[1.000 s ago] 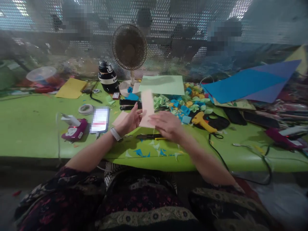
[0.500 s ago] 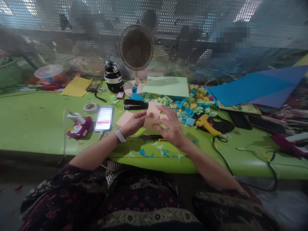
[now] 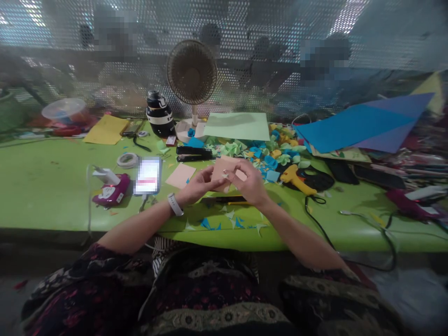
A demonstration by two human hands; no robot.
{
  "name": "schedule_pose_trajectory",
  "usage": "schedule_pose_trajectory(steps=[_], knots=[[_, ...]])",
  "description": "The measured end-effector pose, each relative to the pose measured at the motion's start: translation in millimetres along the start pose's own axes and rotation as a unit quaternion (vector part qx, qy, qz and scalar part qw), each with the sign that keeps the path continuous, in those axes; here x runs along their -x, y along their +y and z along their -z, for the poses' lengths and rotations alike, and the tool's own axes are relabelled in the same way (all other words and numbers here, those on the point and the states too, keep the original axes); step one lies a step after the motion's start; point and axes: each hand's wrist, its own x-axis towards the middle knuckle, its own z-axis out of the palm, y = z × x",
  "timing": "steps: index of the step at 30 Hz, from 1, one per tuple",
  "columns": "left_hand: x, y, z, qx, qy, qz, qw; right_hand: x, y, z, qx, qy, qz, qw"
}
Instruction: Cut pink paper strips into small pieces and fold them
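Note:
Between my two hands is a piece of pink paper (image 3: 224, 167), raised a little above the table. My left hand (image 3: 198, 185) pinches its left side, the thumb lying on the front. The fingers of my right hand (image 3: 251, 183) are closed on its right side, with thumb and fingertips close together. Another pink paper square (image 3: 181, 175) lies flat on the table, just left of my left hand. Below the held paper lies a dark tool with a yellow part (image 3: 231, 200), perhaps scissors, partly covered by my hands.
A black stapler (image 3: 193, 154), a fan (image 3: 192, 72) and a black bottle (image 3: 159, 114) stand behind my hands. Cut paper pieces (image 3: 269, 161) heap to the right, beside a yellow glue gun (image 3: 297, 179). Left are a lit phone (image 3: 147, 175), a tape roll (image 3: 128, 160) and a purple socket block (image 3: 114, 191).
My right hand's fingers, spread before, have closed in on the pink paper. The paper has turned and now sits lower and flatter between both hands. The view has shifted slightly.

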Motion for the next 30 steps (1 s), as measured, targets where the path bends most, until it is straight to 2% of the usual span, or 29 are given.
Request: schedule_pose_trajectory(steps=[3, 6, 10, 12, 14, 20, 25, 30], knots=[[-1, 0, 0.0, -0.010, 0.024, 0.002, 1.000, 0, -1, 5, -0.049, -0.001, 0.005, 0.999], [-1, 3, -0.3, -0.014, 0.042, 0.005, 0.999, 0, -2, 13, -0.119, 0.000, 0.039, 0.992], [-2, 1, 1.4, -0.008, 0.054, -0.002, 0.998, -2, -1, 19, -0.130, 0.074, 0.070, 0.986], [-2, -2, 3.2, -0.012, 0.054, 0.001, 0.998, -3, 1, 19, -0.107, 0.109, 0.068, 0.986], [-2, -4, 4.6, -0.021, 0.052, 0.005, 0.998, -3, 2, 19, -0.088, 0.115, 0.067, 0.987], [0, -2, 2.4, -0.045, 0.042, 0.002, 0.998, 0, -5, 26, 0.015, 0.091, 0.130, 0.987], [0, -1, 1.2, -0.053, 0.042, -0.012, 0.998, -4, -9, 19, 0.192, 0.035, 0.215, 0.957], [1, -4, 3.0, -0.068, 0.042, -0.021, 0.997, -3, 0, 11, 0.271, -0.005, 0.207, 0.940]])
